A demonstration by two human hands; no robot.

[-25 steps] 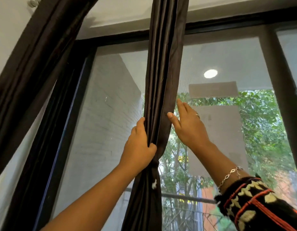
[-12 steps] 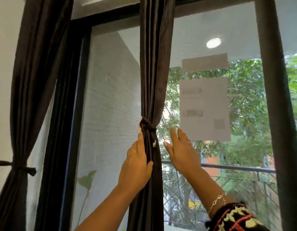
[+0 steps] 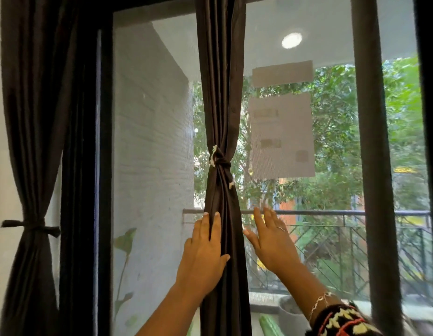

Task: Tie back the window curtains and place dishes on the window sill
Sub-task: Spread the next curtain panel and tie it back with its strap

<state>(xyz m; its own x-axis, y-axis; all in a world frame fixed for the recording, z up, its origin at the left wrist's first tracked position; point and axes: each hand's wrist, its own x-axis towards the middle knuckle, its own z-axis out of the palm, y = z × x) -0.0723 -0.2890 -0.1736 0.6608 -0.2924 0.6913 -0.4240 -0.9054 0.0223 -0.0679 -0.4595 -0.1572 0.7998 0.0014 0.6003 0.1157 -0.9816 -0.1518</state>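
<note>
1. Curtains: two, both dark. The centre curtain hangs in front of the window pane. The left curtain hangs against the wall at the frame's left edge.
2. Ties: two. The centre tie is knotted round the centre curtain. The left tie cinches the left curtain lower down.
3. Paper sheets on the pane: two, a small sheet above a large sheet, both to the right of the centre curtain.
4. Hands: two.
   - The left hand lies flat on the centre curtain, well below the knot. Its fingers are straight and its grip is released.
   - The right hand is just to the right of that curtain, fingers spread, grip released. It carries one ring and one bracelet.
5. Change from half a second earlier: the left fingertips were just under the knot. Both hands now sit lower on the curtain.
6. Limits of view:
   - Both curtains are cut off at top and bottom.
   - The print on the sheets is unreadable.
   - The right fingertips are blurred.
   - Whether the right thumb touches the fabric cannot be told.
</note>
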